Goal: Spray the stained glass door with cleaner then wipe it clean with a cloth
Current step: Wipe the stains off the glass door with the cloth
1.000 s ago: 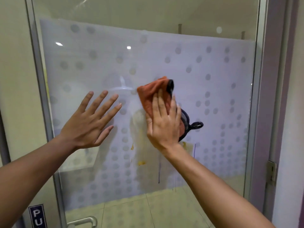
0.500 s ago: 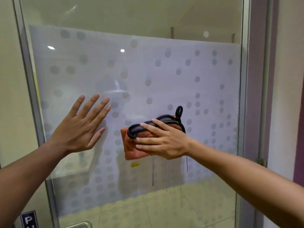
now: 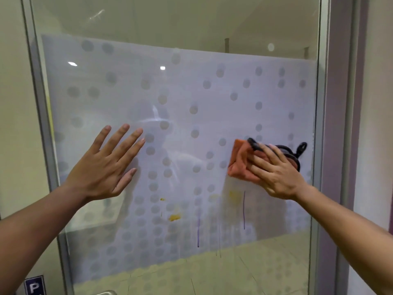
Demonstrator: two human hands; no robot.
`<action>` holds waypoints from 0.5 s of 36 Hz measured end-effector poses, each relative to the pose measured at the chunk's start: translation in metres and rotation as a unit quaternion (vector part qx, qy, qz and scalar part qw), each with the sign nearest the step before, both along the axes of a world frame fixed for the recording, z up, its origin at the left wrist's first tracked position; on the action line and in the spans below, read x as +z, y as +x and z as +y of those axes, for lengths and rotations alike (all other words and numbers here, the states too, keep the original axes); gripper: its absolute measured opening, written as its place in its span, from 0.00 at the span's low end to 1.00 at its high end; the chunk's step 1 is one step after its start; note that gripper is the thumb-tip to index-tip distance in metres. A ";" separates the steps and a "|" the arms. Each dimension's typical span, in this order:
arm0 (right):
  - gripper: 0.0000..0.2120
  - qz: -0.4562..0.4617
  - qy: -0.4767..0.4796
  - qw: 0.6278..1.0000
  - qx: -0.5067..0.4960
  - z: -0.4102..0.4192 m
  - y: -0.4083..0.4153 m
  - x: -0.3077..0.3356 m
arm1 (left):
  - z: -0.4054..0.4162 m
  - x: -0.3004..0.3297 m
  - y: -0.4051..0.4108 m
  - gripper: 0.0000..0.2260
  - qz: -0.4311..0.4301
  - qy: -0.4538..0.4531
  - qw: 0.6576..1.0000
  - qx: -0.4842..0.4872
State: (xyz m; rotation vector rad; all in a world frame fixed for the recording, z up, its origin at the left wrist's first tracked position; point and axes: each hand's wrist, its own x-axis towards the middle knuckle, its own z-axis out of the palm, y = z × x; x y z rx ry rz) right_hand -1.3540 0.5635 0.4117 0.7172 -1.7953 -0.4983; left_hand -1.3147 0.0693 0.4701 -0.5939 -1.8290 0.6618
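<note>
The glass door [image 3: 212, 92] fills the view, with a frosted, dotted film across its middle. My right hand [image 3: 276, 173] presses an orange cloth [image 3: 240, 165] with a black edge and loop flat against the glass, near the door's right side. My left hand [image 3: 104, 165] lies flat on the glass at the left, fingers spread, holding nothing. Below the hands, yellow stains [image 3: 174, 217] and thin purple drip lines [image 3: 244, 209] mark the glass. No spray bottle is in view.
A metal frame [image 3: 40, 116] borders the door on the left and another [image 3: 321, 124] on the right, beside a purple jamb. A push sign [image 3: 34, 286] and the top of a metal handle [image 3: 106, 292] sit at the bottom left.
My right hand has swept the cloth from the middle of the glass down and then across to the right. My left hand has stayed flat on the glass.
</note>
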 end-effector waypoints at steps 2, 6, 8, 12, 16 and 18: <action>0.24 -0.007 -0.087 0.996 -0.002 0.009 -0.001 -0.008 | 0.000 0.000 0.000 0.31 0.000 0.001 1.000 0.000; 0.32 -0.026 -0.250 0.968 0.019 0.016 -0.006 -0.026 | 0.000 0.000 -0.001 0.31 0.000 0.000 1.000 0.006; 0.34 -0.034 -0.308 0.950 0.023 0.015 -0.007 -0.032 | 0.000 0.000 -0.001 0.31 0.001 -0.002 1.000 0.008; 0.32 -0.076 -0.461 0.884 0.009 0.006 -0.004 -0.046 | 0.000 0.000 0.000 0.31 0.006 -0.003 1.000 0.004; 0.32 -0.089 -0.602 0.794 0.000 -0.011 -0.005 -0.071 | 0.001 0.000 0.000 0.31 0.005 -0.003 1.000 -0.002; 0.33 -0.098 -0.658 0.746 -0.008 -0.018 -0.007 -0.087 | 0.001 0.000 -0.001 0.31 0.007 -0.002 1.000 -0.005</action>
